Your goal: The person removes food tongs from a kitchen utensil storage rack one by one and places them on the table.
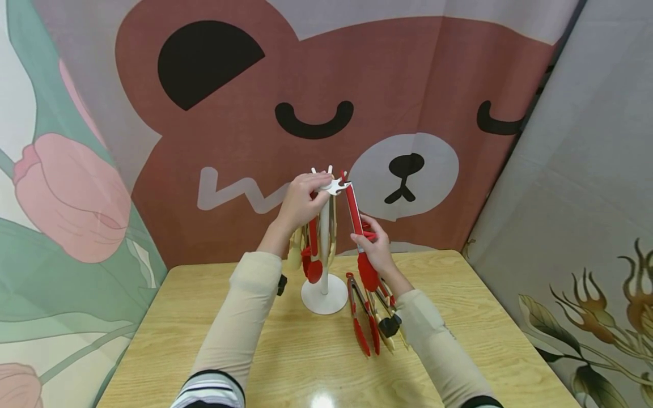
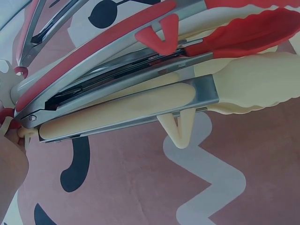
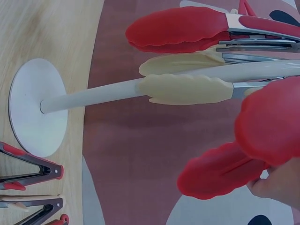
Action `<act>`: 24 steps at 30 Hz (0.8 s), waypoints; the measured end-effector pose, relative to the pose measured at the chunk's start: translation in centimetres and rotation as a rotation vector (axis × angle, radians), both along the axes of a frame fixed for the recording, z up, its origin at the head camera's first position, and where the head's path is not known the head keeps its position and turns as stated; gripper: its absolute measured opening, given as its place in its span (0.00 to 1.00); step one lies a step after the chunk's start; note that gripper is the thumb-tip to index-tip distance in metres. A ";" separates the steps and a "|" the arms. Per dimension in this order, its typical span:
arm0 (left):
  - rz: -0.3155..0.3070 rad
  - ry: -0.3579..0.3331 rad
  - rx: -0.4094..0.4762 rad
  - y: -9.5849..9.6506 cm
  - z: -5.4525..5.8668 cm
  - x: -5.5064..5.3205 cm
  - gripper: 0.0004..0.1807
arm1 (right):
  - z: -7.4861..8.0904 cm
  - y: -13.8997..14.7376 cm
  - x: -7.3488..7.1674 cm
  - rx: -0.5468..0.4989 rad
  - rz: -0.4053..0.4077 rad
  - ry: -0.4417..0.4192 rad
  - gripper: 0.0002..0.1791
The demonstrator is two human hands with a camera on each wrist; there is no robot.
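A white stand (image 1: 324, 297) with a round base and a hooked top stands on the table. My left hand (image 1: 301, 199) holds its hooked top, fingers above and thumb below. My right hand (image 1: 376, 249) grips red-tipped tongs (image 1: 354, 207) around the middle, head down, their top end at a right-hand hook; whether the loop is on the hook I cannot tell. In the right wrist view their red scalloped heads (image 3: 269, 122) are parted. Other red tongs (image 2: 98, 51) and cream tongs (image 2: 117, 112) hang from the stand in the left wrist view.
Several more tongs (image 1: 361, 317), red and cream, lie on the wooden table (image 1: 214, 328) to the right of the base, below my right forearm. A bear-print cloth (image 1: 229, 141) hangs behind the table, with printed cloths on both sides.
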State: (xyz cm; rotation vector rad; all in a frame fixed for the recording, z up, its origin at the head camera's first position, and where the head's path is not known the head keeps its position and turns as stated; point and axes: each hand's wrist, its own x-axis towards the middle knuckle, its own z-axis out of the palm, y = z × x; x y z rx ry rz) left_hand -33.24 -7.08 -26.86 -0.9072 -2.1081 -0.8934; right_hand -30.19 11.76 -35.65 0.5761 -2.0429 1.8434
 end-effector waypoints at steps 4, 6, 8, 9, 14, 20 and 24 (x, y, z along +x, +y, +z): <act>0.003 -0.009 -0.002 0.0 0.0 0.0 0.17 | 0.1 0.2 0.1 -0.003 -0.008 0.012 0.25; 0.005 -0.012 -0.002 0.0 0.0 0.0 0.17 | 0.2 0.2 0.1 -0.006 -0.006 0.011 0.26; 0.006 -0.013 -0.001 0.0 0.1 0.0 0.17 | 0.3 0.3 0.2 -0.010 -0.004 -0.001 0.26; 0.006 -0.012 -0.001 0.0 0.1 0.0 0.17 | 0.4 0.4 0.3 -0.009 -0.005 -0.008 0.26; 0.000 -0.005 0.002 0.0 0.0 -0.1 0.17 | 0.5 0.8 0.3 0.001 -0.017 -0.038 0.26; -0.007 0.003 0.007 0.0 0.0 -0.1 0.17 | -0.2 1.5 -0.9 -0.024 -0.033 -0.040 0.26; -0.010 0.009 0.007 -0.1 0.0 -0.2 0.17 | -0.6 1.9 -1.8 -0.058 -0.057 -0.010 0.25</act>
